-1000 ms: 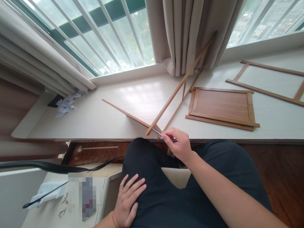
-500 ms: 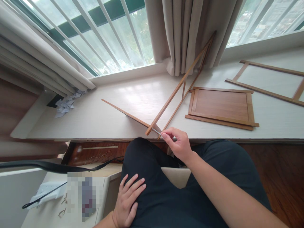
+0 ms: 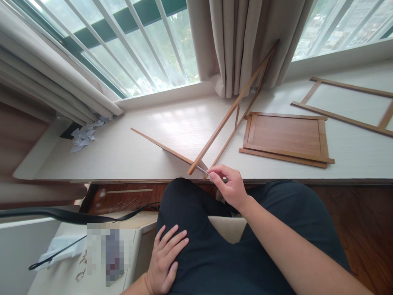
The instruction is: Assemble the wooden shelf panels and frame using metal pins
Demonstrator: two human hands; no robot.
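On the pale window ledge [image 3: 123, 151], the slanted wooden frame [image 3: 233, 112] leans up into the curtain [image 3: 236, 45]. The right hand [image 3: 231, 188] reaches forward over the knee, thumb and forefinger pinching a thin metal tool [image 3: 202, 169] (its tip at the frame's near corner, at the ledge's edge). The left hand [image 3: 166, 258] lies flat on the thigh, fingers loosely spread.

Nothing readable is showing anywhere, honestly. The wooden frame [image 3: 229, 119], the thin metal rod [image 3: 202, 169] and the flat panel [image 3: 287, 137] are all sitting there unmarked, and the one patch on the white cabinet [image 3: 58, 278] is coming through as a pixelated blur [image 3: 106, 252].
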